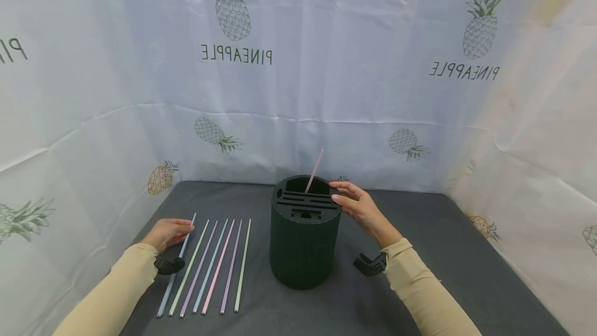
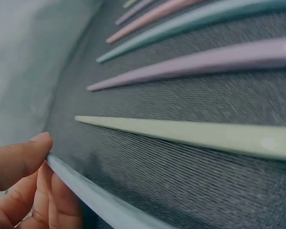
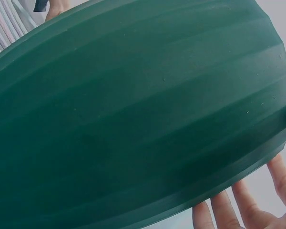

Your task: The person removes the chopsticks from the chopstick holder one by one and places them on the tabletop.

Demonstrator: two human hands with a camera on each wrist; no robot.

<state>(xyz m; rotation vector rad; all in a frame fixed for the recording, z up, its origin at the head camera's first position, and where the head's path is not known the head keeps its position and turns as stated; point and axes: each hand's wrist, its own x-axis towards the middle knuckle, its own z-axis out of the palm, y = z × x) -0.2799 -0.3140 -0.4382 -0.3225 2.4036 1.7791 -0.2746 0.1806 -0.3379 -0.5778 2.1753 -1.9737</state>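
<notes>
My left hand (image 1: 170, 233) pinches the far, thin end of a pale blue chopstick (image 2: 105, 200) between thumb and fingers. This one is leftmost in a row of several pastel chopsticks, with a pale green chopstick (image 1: 188, 268) beside it. To the right of the row stands an upright dark green knife block (image 1: 303, 253) with slots in its top. A pink chopstick (image 1: 315, 170) leans out of the block's rear opening. My right hand (image 1: 359, 209) rests at the block's right rim, fairly straight fingers (image 3: 248, 205) against its green side.
Purple (image 1: 200, 268), blue, pink and green chopsticks lie side by side on the dark grey table cloth (image 1: 396, 294), silver ends toward me. White curtains (image 1: 354, 87) with printed pineapples close off the back and both sides.
</notes>
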